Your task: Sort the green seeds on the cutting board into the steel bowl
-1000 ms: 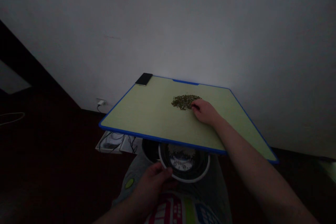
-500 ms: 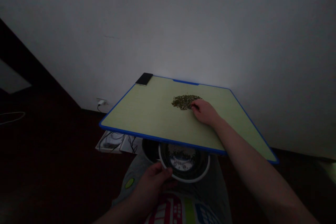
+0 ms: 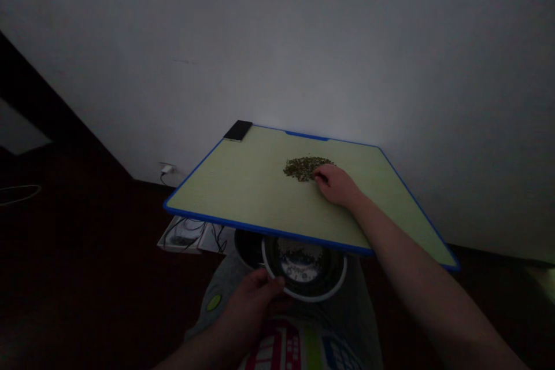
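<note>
A loose pile of small greenish-brown grains or seeds [image 3: 299, 168] lies on a pale board [image 3: 243, 185] with a blue edge. My right hand [image 3: 333, 183] rests at the pile's right side, thumb and fingers pinched together among the grains; what lies between them is too small to make out. Below the board's near edge, my left hand [image 3: 260, 295] grips the white rim of a bowl [image 3: 318, 298] over my lap. Dark bits lie in the bowl's shiny inside. The board hides its far part.
A dark phone or tablet [image 3: 238, 130] lies at the board's far left corner. A second dark bowl [image 3: 249, 248] stands left of the held one. Under the board is a white box with cables [image 3: 182, 234]. A plain wall [image 3: 303, 40] rises behind, with a plugged-in socket [image 3: 167, 169].
My right hand has shifted very slightly left at the pile's edge, still pinched. My left hand and the bowl have stayed in place.
</note>
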The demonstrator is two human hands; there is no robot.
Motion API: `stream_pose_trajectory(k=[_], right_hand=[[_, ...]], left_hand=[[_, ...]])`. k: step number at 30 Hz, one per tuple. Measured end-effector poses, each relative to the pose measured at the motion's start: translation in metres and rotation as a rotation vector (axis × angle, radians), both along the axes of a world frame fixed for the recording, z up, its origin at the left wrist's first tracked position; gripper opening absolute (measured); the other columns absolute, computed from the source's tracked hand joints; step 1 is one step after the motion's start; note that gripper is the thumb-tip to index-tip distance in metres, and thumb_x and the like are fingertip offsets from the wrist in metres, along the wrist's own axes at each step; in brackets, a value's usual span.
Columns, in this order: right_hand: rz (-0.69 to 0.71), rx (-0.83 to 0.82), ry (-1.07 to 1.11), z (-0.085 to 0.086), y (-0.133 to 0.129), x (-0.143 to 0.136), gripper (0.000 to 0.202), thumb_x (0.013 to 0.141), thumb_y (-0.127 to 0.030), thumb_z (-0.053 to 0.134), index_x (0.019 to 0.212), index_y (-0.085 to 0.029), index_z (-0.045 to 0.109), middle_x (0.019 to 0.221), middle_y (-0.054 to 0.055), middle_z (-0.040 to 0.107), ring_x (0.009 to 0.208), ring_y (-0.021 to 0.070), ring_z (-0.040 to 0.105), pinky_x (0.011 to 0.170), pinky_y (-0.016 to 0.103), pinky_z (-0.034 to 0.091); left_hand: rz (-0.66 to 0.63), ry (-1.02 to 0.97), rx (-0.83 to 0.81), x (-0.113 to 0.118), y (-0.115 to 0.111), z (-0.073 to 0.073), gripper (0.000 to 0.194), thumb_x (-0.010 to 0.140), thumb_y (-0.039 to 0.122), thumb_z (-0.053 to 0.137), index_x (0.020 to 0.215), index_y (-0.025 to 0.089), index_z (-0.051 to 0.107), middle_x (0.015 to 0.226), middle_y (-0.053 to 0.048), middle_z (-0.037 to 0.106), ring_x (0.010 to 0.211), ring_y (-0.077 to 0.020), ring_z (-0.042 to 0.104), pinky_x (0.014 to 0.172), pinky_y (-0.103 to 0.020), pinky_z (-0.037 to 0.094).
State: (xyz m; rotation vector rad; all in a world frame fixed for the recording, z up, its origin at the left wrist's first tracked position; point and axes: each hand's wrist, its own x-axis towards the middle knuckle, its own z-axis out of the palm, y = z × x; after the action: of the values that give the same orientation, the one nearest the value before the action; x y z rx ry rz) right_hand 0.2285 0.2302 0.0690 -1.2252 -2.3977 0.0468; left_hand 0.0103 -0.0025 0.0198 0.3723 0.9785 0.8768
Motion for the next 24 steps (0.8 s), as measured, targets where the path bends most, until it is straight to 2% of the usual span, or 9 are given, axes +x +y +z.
stream_pose_trajectory(k=[4, 10, 15, 17, 21, 24], right_hand=[[0.015, -0.001, 0.001, 0.0, 0.0, 0.0, 0.018, 0.084, -0.016, 0.047, 0.09, -0.016, 0.064, 0.089, 0.01, 0.066, 0.085, 0.0209, 0.057, 0.078, 0.033, 0.043], [0.036, 0.01, 0.012, 0.0, 0.0, -0.001, 0.018, 0.085, -0.017, 0.047, 0.092, -0.017, 0.064, 0.09, 0.009, 0.065, 0.085, 0.0206, 0.056, 0.079, 0.033, 0.044], [0.041, 0.005, 0.005, 0.0, 0.0, -0.002, 0.019, 0.086, -0.017, 0.046, 0.091, -0.017, 0.064, 0.089, 0.01, 0.064, 0.085, 0.0208, 0.056, 0.079, 0.033, 0.044], [0.046, 0.006, 0.006, 0.0, 0.0, -0.002, 0.019, 0.086, -0.017, 0.046, 0.091, -0.017, 0.064, 0.089, 0.009, 0.064, 0.085, 0.0207, 0.056, 0.079, 0.033, 0.044], [0.063, 0.004, 0.012, -0.001, 0.0, -0.001, 0.019, 0.086, -0.017, 0.046, 0.092, -0.016, 0.064, 0.089, 0.01, 0.064, 0.084, 0.0209, 0.056, 0.078, 0.033, 0.044], [0.065, 0.005, 0.015, 0.0, -0.001, -0.002, 0.02, 0.086, -0.017, 0.046, 0.092, -0.015, 0.064, 0.09, 0.01, 0.064, 0.085, 0.0211, 0.056, 0.079, 0.033, 0.044]], left_hand=[[0.026, 0.019, -0.004, 0.0, -0.001, 0.001, 0.021, 0.069, 0.032, 0.077, 0.085, 0.019, 0.069, 0.085, -0.005, 0.08, 0.066, -0.0213, 0.073, 0.056, -0.03, 0.053], [0.001, -0.004, 0.0, -0.001, 0.0, -0.002, 0.018, 0.073, 0.032, 0.074, 0.088, 0.022, 0.07, 0.092, -0.004, 0.081, 0.074, -0.0216, 0.073, 0.056, -0.027, 0.051], [0.026, -0.019, 0.056, -0.002, 0.0, -0.01, 0.018, 0.074, 0.03, 0.075, 0.088, 0.02, 0.073, 0.092, -0.004, 0.081, 0.083, -0.0213, 0.074, 0.079, -0.031, 0.054], [0.028, -0.012, 0.046, -0.002, -0.001, -0.011, 0.017, 0.074, 0.03, 0.074, 0.088, 0.021, 0.072, 0.09, -0.003, 0.081, 0.081, -0.0206, 0.074, 0.079, -0.032, 0.054], [0.021, 0.004, 0.018, -0.002, -0.001, -0.006, 0.02, 0.073, 0.031, 0.075, 0.088, 0.019, 0.072, 0.088, -0.004, 0.081, 0.074, -0.0202, 0.074, 0.075, -0.033, 0.056], [0.026, -0.002, 0.03, -0.001, 0.0, -0.002, 0.021, 0.072, 0.03, 0.076, 0.088, 0.018, 0.073, 0.089, -0.006, 0.081, 0.077, -0.0214, 0.074, 0.077, -0.033, 0.056]])
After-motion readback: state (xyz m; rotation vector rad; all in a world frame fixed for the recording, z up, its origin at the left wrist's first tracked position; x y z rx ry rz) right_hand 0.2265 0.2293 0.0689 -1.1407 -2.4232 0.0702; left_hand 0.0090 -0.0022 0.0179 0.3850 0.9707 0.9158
